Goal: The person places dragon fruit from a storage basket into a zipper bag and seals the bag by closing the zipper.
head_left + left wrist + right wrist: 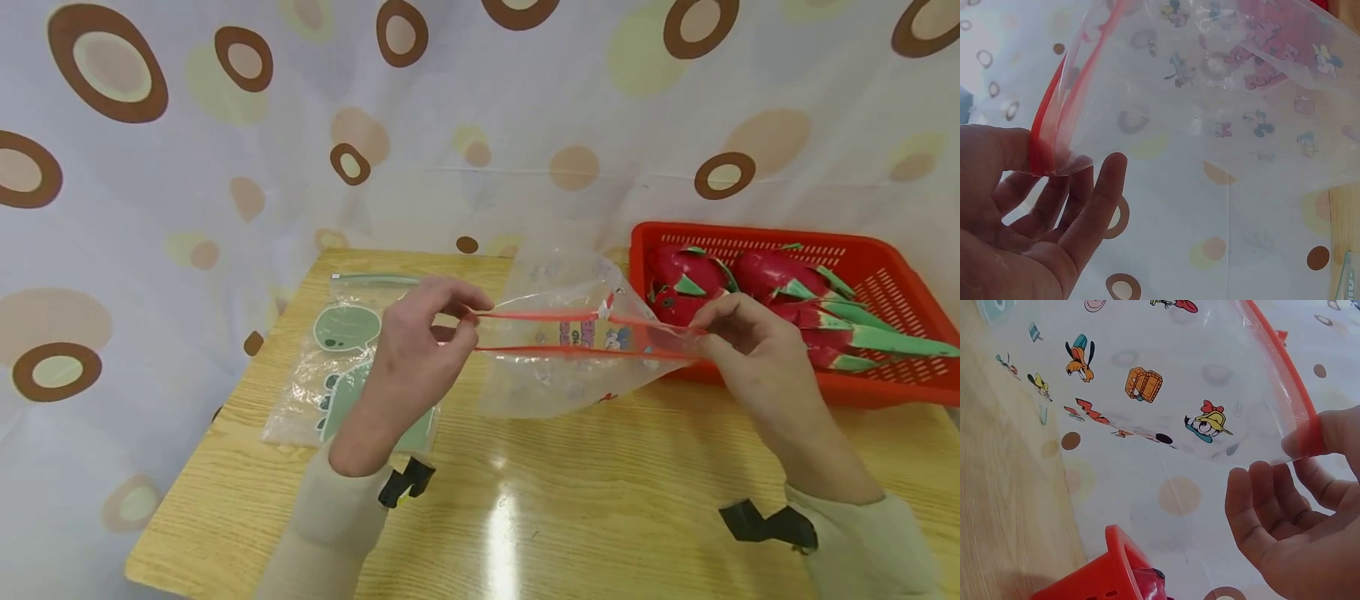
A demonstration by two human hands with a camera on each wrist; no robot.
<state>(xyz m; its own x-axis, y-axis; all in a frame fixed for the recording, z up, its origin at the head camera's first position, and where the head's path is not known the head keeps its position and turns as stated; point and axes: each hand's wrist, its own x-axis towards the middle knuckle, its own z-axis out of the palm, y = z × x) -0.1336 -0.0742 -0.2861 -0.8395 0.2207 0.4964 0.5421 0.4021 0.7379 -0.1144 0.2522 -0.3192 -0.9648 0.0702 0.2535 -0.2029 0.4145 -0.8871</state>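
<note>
A clear zip bag (547,392) with a red zip edge and printed cartoon figures is stretched between both hands above the table. At its left end, the left hand (427,342) pinches the red edge between thumb and fingers. The right hand (757,358) pinches the opposite end close to the red basket. Between the hands the two red strips stand apart, so the mouth gapes. A white slider (604,310) sits on the far strip. In the right wrist view, thumb and forefinger grip the bag's corner, its printed side (1141,387) hanging down beside them.
Flat on the table's left side lies another zip bag (300,392) with green print, partly behind the left hand. A red plastic basket (892,250) holding several dragon fruits (772,271) stands at the right. Behind the wooden table (600,500) hangs a patterned cloth (525,100).
</note>
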